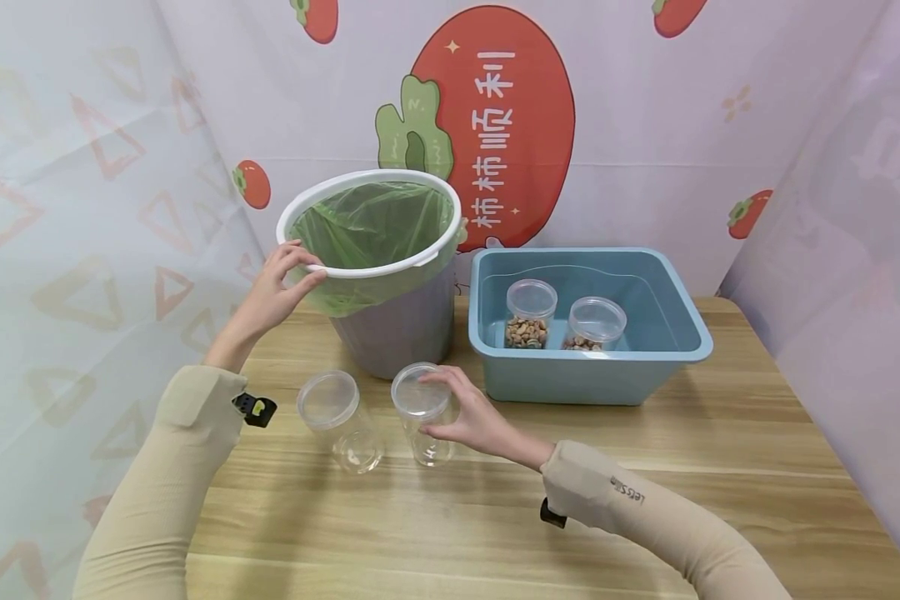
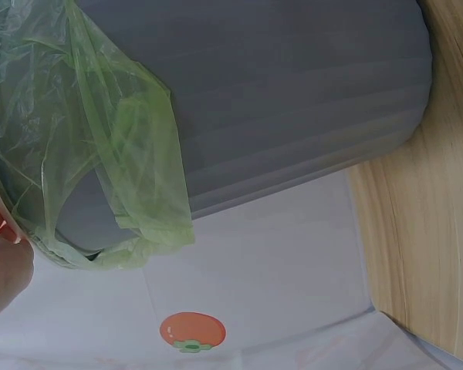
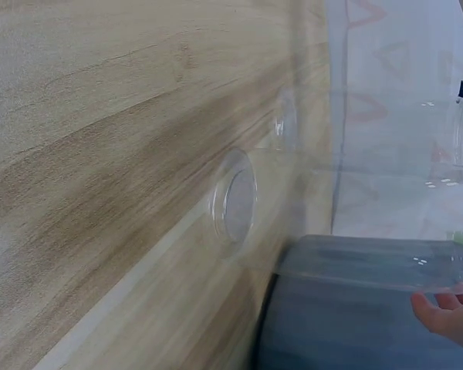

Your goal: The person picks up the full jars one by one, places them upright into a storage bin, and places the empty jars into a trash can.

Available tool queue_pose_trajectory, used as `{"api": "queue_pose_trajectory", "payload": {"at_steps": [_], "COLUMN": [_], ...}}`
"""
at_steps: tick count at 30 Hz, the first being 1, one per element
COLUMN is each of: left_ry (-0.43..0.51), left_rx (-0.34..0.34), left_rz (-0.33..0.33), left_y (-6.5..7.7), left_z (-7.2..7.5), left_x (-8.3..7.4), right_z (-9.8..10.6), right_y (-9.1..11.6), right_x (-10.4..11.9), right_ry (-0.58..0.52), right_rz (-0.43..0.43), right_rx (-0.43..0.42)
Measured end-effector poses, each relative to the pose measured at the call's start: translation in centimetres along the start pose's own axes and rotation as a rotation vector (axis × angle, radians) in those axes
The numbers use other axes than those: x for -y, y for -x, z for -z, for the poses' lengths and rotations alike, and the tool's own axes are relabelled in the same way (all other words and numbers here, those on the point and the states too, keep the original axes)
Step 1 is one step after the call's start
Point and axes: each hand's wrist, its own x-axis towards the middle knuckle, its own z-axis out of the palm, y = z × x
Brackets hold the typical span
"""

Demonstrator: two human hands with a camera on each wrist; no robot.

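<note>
My left hand (image 1: 273, 292) pinches the white rim (image 1: 375, 271) of a grey trash can (image 1: 397, 333) lined with a green bag (image 1: 375, 225). The left wrist view shows that hand (image 2: 4, 266) at the rim, beside the folded-over bag (image 2: 143, 154). With curled fingers and thumb, my right hand (image 1: 468, 417) holds a clear lidded jar (image 1: 420, 400) near its top. No contents show in this jar. Whether its base touches the table, I cannot tell. To its left stands a second clear jar (image 1: 330, 400), with nothing visible inside.
A blue plastic tub (image 1: 570, 379) sits right of the trash can. Inside it are two lidded jars (image 1: 531, 300) (image 1: 596, 321) partly filled with brownish pieces (image 1: 527, 333). Everything stands on a wooden table (image 1: 495, 525), with printed curtains (image 1: 630, 108) behind and at the sides.
</note>
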Motion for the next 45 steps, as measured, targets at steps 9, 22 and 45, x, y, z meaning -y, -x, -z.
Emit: {"api": "queue_pose_trajectory", "payload": {"at_steps": [9, 22, 45], "left_ry": [0.003, 0.000, 0.007], "left_rx": [0.010, 0.006, 0.010], "left_rz": [0.013, 0.007, 0.025], "left_y": [0.1, 0.0, 0.1], "left_z": [0.1, 0.0, 0.1], "left_x": [-0.1, -0.1, -0.2], "right_z": [0.5, 3.0, 8.6], "right_y": [0.0, -1.1, -4.7], "right_x": [0.6, 1.6, 5.4], "right_ry": [-0.003, 0.001, 0.008], "right_rz": [0.030, 0.098, 0.174], "right_rx": [-0.063, -0.131, -0.222]}}
